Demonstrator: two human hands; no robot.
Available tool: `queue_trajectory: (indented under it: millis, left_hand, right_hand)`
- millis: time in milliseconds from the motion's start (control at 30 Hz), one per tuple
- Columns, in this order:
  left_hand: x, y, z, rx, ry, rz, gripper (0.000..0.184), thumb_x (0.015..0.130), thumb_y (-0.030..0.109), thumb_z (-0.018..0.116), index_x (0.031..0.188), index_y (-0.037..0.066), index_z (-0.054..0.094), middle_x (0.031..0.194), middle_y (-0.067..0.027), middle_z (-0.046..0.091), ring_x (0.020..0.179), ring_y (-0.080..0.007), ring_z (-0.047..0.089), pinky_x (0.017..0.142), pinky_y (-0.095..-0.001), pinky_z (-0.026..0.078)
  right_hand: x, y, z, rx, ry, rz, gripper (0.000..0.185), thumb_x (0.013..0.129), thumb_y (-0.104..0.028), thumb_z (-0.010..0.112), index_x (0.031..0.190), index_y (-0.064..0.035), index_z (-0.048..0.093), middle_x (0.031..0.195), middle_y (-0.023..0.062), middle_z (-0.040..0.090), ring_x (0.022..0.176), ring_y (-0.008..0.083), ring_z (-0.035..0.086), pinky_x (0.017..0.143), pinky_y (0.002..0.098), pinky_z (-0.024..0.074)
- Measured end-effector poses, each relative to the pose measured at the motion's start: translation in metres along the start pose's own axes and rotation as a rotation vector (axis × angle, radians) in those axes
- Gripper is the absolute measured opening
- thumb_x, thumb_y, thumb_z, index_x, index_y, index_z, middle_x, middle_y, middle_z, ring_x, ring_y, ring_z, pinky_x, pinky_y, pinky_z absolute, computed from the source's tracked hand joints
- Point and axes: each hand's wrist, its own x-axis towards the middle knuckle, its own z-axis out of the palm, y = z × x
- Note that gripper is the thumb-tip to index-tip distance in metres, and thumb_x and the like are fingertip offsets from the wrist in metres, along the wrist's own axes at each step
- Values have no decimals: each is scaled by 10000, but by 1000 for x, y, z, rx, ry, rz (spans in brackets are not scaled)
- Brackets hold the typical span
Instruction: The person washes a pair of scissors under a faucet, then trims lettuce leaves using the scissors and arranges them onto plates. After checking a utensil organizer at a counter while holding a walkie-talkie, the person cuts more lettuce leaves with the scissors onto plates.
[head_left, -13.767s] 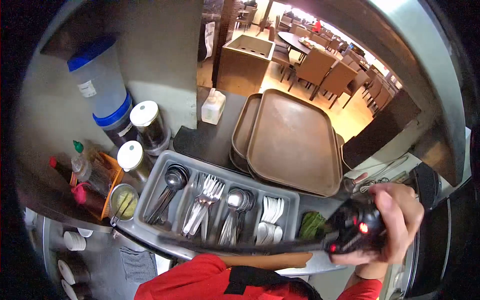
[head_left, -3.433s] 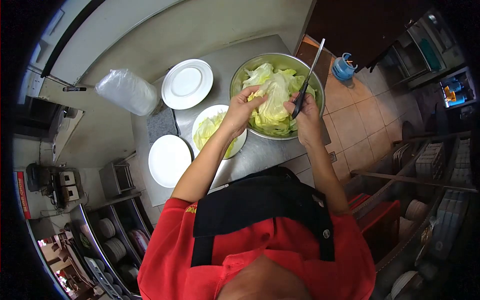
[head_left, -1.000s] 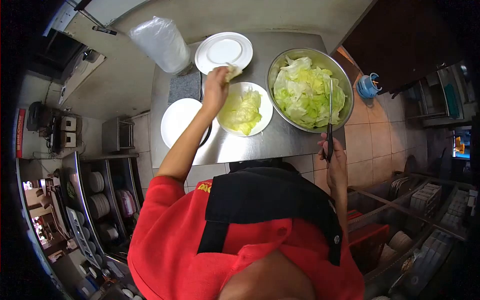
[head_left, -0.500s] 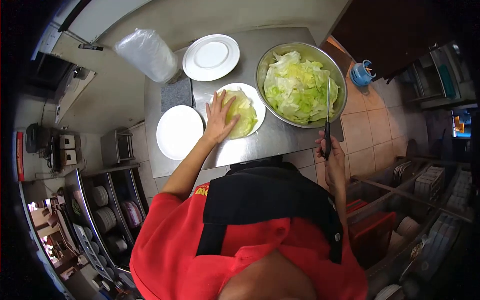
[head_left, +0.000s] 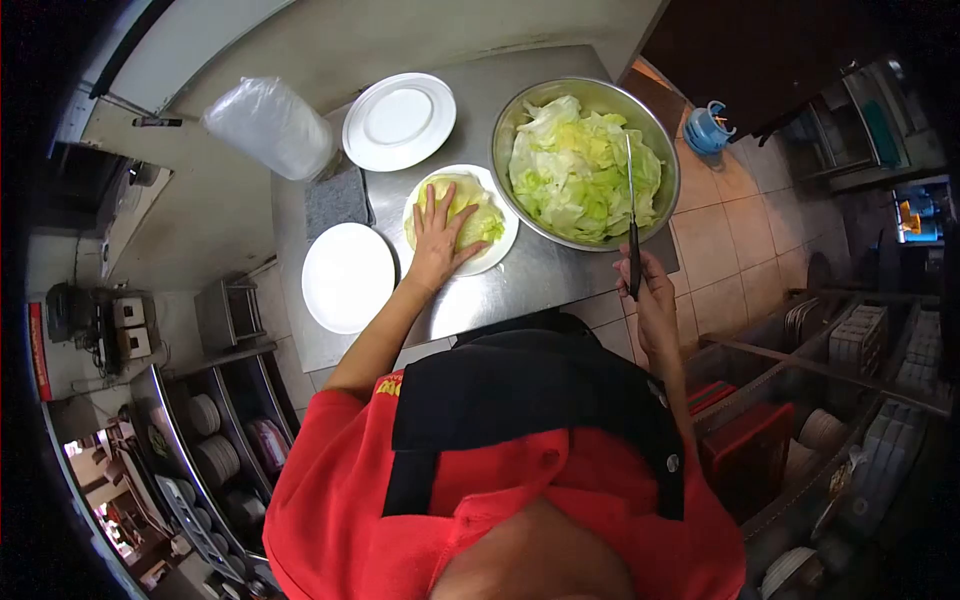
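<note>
With its fingers spread, my left hand point(head_left: 440, 240) lies flat on a pile of lettuce leaves point(head_left: 487, 226) on a white plate point(head_left: 498, 258). My right hand point(head_left: 650, 298) is closed round the black handle of a knife point(head_left: 633, 215). The knife's long thin blade points away from me, above the right side of a large metal bowl point(head_left: 668, 130). Cut lettuce point(head_left: 575, 170) fills this bowl. Part of the plated lettuce is hidden under my left palm.
The steel table point(head_left: 500, 300) also carries an empty white plate point(head_left: 348, 280), another white plate point(head_left: 400, 120) at the back, a folded grey cloth point(head_left: 337, 203) and a clear plastic-wrapped stack point(head_left: 270, 127). A blue gas cylinder point(head_left: 708, 130) stands on the floor to the right.
The camera view has shifted slightly. My left hand sits a little further across the lettuce on the plate. The knife in my right hand reaches slightly further over the bowl.
</note>
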Motion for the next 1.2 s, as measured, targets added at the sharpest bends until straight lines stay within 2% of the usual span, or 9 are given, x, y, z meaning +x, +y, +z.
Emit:
queue_trajectory:
  millis: [133, 267, 433, 567, 767, 867, 967, 1133, 1200]
  left_hand:
    - [14, 25, -31, -133, 142, -60, 537, 795, 354, 684, 1263, 151, 517, 1482, -143, 250, 1394, -403, 113, 1062, -627, 116]
    - [73, 62, -53, -419, 276, 186, 236, 812, 32, 609, 1046, 61, 619, 1056, -115, 621, 1008, -293, 577, 878, -365, 445]
    - [138, 115, -17, -429, -62, 504, 294, 775, 51, 599, 1068, 72, 607, 950, -110, 625, 900, -299, 597, 784, -383, 481]
    - [145, 124, 4, 10, -196, 419, 432, 711, 133, 666, 1135, 110, 584, 1042, -83, 571, 1013, -277, 531, 811, -416, 444]
    - [126, 111, 2, -182, -107, 454, 249, 725, 134, 685, 956, 71, 617, 1036, -80, 572, 990, -288, 531, 822, -393, 444]
    - [124, 110, -1, -345, -51, 329, 204, 784, 111, 669, 957, 23, 604, 1041, -121, 599, 988, -297, 574, 849, -405, 465]
    - [132, 108, -14, -813, -252, -104, 230, 817, 115, 670, 1003, 12, 582, 1038, -130, 612, 933, -214, 625, 776, -359, 514]
    - [129, 107, -22, -581, -181, 54, 422, 762, 188, 713, 1107, 18, 540, 919, -178, 652, 853, -300, 647, 778, -359, 514]
    - [131, 109, -25, -431, -322, -173, 484, 742, 260, 727, 1129, 37, 538, 931, -180, 652, 870, -289, 647, 779, -355, 512]
  right_hand:
    - [0, -5, -14, -2, 69, -56, 339, 909, -208, 600, 1197, -36, 549, 935, 21, 589, 740, 57, 510, 665, 201, 407]
    - [-1, -10, -27, -9, 151, -64, 296, 943, -86, 483, 1225, -2, 510, 979, 27, 592, 821, 75, 530, 729, 207, 426]
    - [1, -16, -28, -7, 182, -101, 277, 941, -77, 483, 1205, 1, 519, 1011, 25, 599, 821, 68, 534, 717, 207, 430]
    - [-2, -23, -25, 26, 205, -184, 313, 923, -189, 577, 1185, -20, 552, 977, 27, 593, 769, 62, 518, 682, 200, 420]
    - [-14, -10, -46, 62, 255, -168, 314, 919, -184, 581, 1183, -15, 550, 1081, 26, 596, 844, 64, 545, 675, 204, 433]
    - [-13, -11, -51, 80, 260, -131, 317, 917, -180, 585, 1187, -17, 550, 1108, 27, 596, 843, 65, 548, 667, 204, 436]
    - [-8, -24, -42, 55, 290, -154, 313, 912, -173, 591, 1183, -20, 556, 1048, 27, 603, 803, 62, 538, 663, 201, 432]
    - [4, -25, -35, 95, 184, -200, 303, 909, -171, 597, 1174, -26, 568, 970, 15, 596, 776, 55, 526, 670, 197, 426]
    - [6, -25, -33, 98, 187, -183, 307, 908, -168, 598, 1179, -27, 564, 970, 16, 596, 776, 56, 525, 676, 196, 424]
